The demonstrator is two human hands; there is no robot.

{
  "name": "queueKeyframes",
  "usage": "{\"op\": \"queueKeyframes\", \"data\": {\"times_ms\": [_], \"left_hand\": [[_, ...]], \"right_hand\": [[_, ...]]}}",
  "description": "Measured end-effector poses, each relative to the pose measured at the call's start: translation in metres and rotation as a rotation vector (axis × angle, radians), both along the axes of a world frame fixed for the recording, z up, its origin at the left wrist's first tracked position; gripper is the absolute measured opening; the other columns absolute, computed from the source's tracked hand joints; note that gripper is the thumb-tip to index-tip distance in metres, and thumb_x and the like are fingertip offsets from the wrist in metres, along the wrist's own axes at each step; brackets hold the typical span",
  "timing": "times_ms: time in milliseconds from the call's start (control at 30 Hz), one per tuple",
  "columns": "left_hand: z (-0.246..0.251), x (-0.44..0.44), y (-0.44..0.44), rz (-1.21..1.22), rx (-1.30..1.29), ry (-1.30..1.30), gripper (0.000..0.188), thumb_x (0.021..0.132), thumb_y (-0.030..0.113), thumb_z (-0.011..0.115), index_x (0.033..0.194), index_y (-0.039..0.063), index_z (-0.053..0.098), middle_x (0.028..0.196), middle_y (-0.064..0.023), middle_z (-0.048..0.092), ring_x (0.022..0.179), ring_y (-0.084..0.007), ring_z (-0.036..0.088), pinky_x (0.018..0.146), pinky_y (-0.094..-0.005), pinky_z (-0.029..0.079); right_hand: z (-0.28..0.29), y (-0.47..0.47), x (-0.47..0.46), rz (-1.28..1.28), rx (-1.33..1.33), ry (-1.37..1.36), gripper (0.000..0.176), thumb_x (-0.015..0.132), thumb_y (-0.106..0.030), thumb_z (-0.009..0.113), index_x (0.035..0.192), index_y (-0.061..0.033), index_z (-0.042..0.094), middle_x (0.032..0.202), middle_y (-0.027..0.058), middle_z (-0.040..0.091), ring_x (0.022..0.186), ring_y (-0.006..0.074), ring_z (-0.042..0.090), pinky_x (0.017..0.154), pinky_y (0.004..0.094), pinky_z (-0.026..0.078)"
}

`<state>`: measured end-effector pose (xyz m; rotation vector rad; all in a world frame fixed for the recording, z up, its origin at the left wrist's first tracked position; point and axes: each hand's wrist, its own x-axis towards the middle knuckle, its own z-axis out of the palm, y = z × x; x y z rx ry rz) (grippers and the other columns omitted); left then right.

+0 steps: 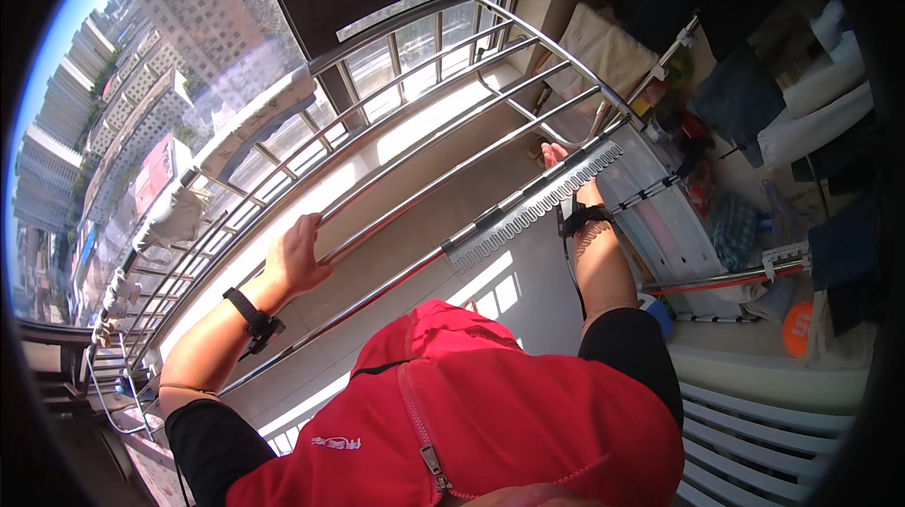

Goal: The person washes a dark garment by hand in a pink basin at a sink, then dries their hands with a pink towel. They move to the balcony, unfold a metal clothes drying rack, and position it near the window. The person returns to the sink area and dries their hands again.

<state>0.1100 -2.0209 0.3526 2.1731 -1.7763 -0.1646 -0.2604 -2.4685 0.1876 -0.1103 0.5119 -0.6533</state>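
Observation:
A long metal drying rack [424,204] with parallel rods stretches across the view, waist-high before me. My left hand [295,259] rests on its rods left of the middle; the fingertips meet one rod, and the thumb lies near another. Whether the fingers close round a rod I cannot tell. My right hand [569,169] is under the rack's near right corner, partly hidden by the outer rod and a clear strip of looped hooks [537,214] fixed along it. Its visible fingers are straight, and its grip is unclear. Both wrists wear black straps with devices.
Beyond the rack are windows with a metal railing [392,58] and cloths [258,118] wrapped on it. At the right stand a translucent storage cabinet [636,185], hanging clothes [742,100] and an orange round object [799,329]. A white slatted surface [756,436] lies at lower right.

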Motion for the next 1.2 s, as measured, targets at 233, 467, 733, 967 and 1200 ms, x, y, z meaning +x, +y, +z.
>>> {"op": "queueKeyframes", "data": {"times_ms": [233, 467, 733, 967, 1200], "left_hand": [[0.007, -0.007, 0.005, 0.004, -0.003, -0.007, 0.062, 0.057, 0.013, 0.072, 0.114, 0.001, 0.048, 0.092, -0.0151, 0.057, 0.082, -0.0319, 0.061, 0.070, -0.0412, 0.050], [0.003, -0.016, 0.013, 0.010, 0.075, 0.058, 0.064, 0.055, 0.013, 0.071, 0.113, 0.001, 0.048, 0.091, -0.0145, 0.057, 0.082, -0.0319, 0.060, 0.071, -0.0407, 0.050], [-0.004, -0.019, 0.013, -0.008, 0.069, 0.102, 0.063, 0.057, 0.014, 0.071, 0.115, 0.001, 0.048, 0.094, -0.0157, 0.057, 0.085, -0.0351, 0.061, 0.072, -0.0427, 0.050], [-0.014, -0.010, -0.003, 0.015, 0.064, 0.086, 0.061, 0.059, 0.015, 0.070, 0.115, 0.002, 0.049, 0.103, -0.0180, 0.059, 0.092, -0.0388, 0.060, 0.077, -0.0443, 0.051], [-0.029, 0.012, -0.021, 0.016, -0.010, 0.051, 0.059, 0.059, 0.014, 0.070, 0.113, 0.001, 0.049, 0.101, -0.0194, 0.058, 0.091, -0.0396, 0.059, 0.077, -0.0451, 0.050]], "right_hand": [[0.015, -0.093, -0.050, 0.061, -0.245, 0.088, 0.045, 0.095, -0.034, 0.047, 0.112, 0.0068, 0.056, 0.107, 0.0219, 0.066, 0.075, 0.0222, 0.065, 0.064, 0.0298, 0.054], [0.115, -0.134, -0.101, -0.092, -0.515, 0.520, 0.011, 0.089, -0.017, 0.063, 0.093, -0.0068, 0.064, 0.087, 0.0103, 0.070, 0.051, 0.0088, 0.046, 0.041, 0.0209, 0.031], [0.282, -0.096, -0.071, 0.086, -0.982, 0.813, 0.040, 0.092, -0.015, 0.060, 0.130, -0.0135, 0.050, 0.090, 0.0048, 0.067, 0.057, 0.0064, 0.050, 0.046, 0.0192, 0.039], [0.334, -0.056, 0.014, 0.316, -1.524, 1.136, 0.059, 0.092, -0.007, 0.056, 0.145, -0.0163, 0.034, 0.086, 0.0033, 0.064, 0.061, 0.0036, 0.051, 0.050, 0.0173, 0.041], [0.318, -0.057, 0.069, 0.298, -1.661, 1.183, 0.064, 0.084, -0.001, 0.060, 0.142, -0.0216, 0.040, 0.076, 0.0008, 0.057, 0.063, 0.0059, 0.047, 0.048, 0.0213, 0.038]]}}
